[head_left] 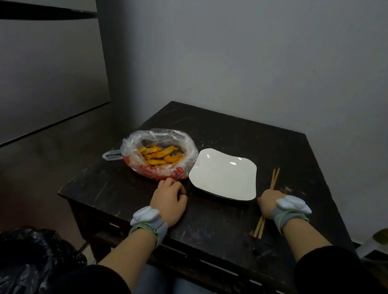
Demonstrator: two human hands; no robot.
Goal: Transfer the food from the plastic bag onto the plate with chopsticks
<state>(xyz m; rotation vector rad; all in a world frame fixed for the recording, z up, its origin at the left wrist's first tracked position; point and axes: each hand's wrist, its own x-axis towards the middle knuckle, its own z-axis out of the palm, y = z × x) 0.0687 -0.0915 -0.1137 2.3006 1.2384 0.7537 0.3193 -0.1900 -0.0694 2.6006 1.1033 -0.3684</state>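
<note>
A scuffed dark wooden bench (pixel 224 135) carries a glossy white squarish plate (pixel 223 174), bare, beside a crinkled clear plastic bag (pixel 160 153) of orange food (pixel 161 156). The right hand (pixel 268 202) closes its fingers around thin wooden chopsticks (pixel 274 178) right of the plate; the left hand (pixel 169 200) rests loosely curled, holding nothing, just before the bag.

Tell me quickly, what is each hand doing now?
Left hand: loosely curled on the table, holding nothing.
Right hand: over the chopsticks; grip cannot be told.

Dark table (pixel 224 130) — bag (pixel 188 153), plate (pixel 223 172), chopsticks (pixel 275 176).
</note>
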